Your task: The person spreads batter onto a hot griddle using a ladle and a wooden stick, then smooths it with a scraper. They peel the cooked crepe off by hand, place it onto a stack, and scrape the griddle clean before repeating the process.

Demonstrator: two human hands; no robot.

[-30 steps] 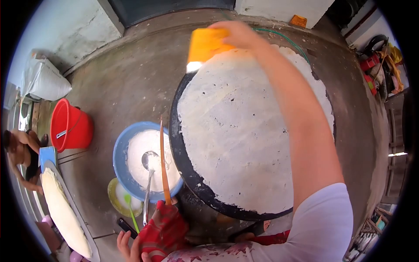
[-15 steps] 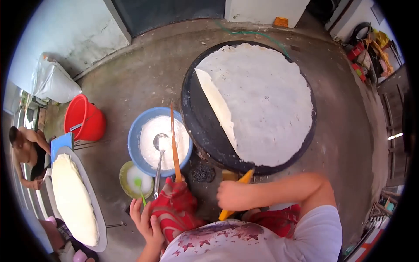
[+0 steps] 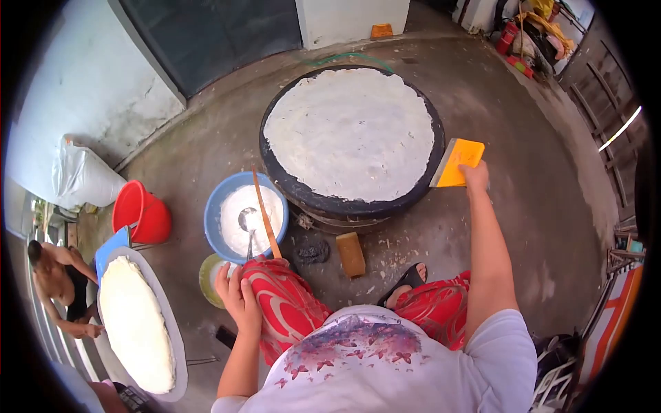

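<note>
My right hand (image 3: pixel 476 177) grips a yellow scraper (image 3: pixel 463 158) with a flat pale blade, held up at the right rim of a round black griddle (image 3: pixel 292 177). A large, thin white crepe (image 3: pixel 358 131) lies flat over nearly all of the griddle's top, leaving a dark rim around it. My left hand (image 3: pixel 241 301) hangs by my left knee with its fingers apart and nothing in them. Near it stands a blue basin (image 3: pixel 211 224) of white batter, with a metal ladle (image 3: pixel 248 224) in it and a long wooden stick (image 3: pixel 267 219) across it.
Left of me, a pile of pale crepes (image 3: pixel 134 323) rests on an oval board. Behind it are a red bucket (image 3: pixel 142 213) and a white sack (image 3: pixel 86 172). A person (image 3: pixel 62 289) is at the far left. A brown block (image 3: pixel 350 255) sits on the floor before the griddle.
My right hand, with the scraper, has swung from in front of my body to the griddle's right side. The crepe, earlier with its left side folded over, now lies flat. The view has shifted.
</note>
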